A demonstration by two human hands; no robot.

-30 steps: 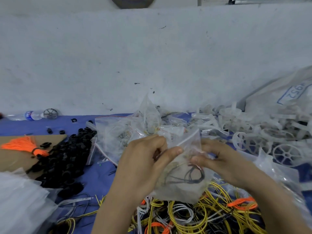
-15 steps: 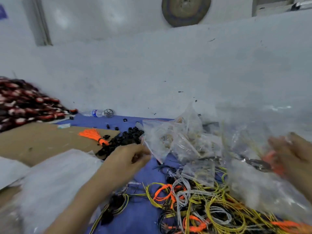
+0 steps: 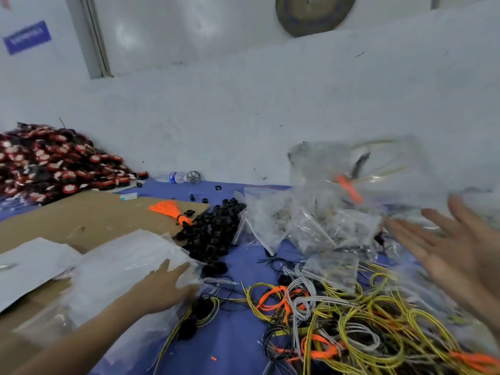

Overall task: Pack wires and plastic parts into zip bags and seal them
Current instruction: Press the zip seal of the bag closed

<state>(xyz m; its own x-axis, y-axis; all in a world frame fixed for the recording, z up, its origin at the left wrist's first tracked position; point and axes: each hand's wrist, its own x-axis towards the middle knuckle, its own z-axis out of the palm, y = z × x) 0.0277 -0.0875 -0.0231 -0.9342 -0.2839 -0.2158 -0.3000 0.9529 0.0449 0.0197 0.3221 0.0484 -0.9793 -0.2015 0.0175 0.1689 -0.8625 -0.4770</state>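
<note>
The person's right hand [image 3: 460, 253] is released, its fingers straight and spread, holding nothing. Just beyond it a filled bag [image 3: 357, 169] with something orange and black inside shows as a blur in the air, apart from the hand and above the heap of filled bags [image 3: 305, 223] on the blue cloth [image 3: 238, 334]. By the look of it, this bag is on its way to join that heap, though the blur hides whether its zip is closed. The left hand [image 3: 165, 288] rests on the near edge of a stack of empty bags [image 3: 116, 272] lying partly on the cardboard [image 3: 89, 217]. Its fingertips are lost in the shine of the plastic, so whether it has pinched a bag cannot be told. The work appears to be somewhere in the middle: several bags are already packed, and the next empty one seems to be the step in hand. A great deal is left, for a thick tangle of wires [image 3: 351, 315] in yellow, orange, grey and black lies loose in front of the person, and a pile of black plastic parts [image 3: 213, 231] sits between the cardboard and the heap.
</note>
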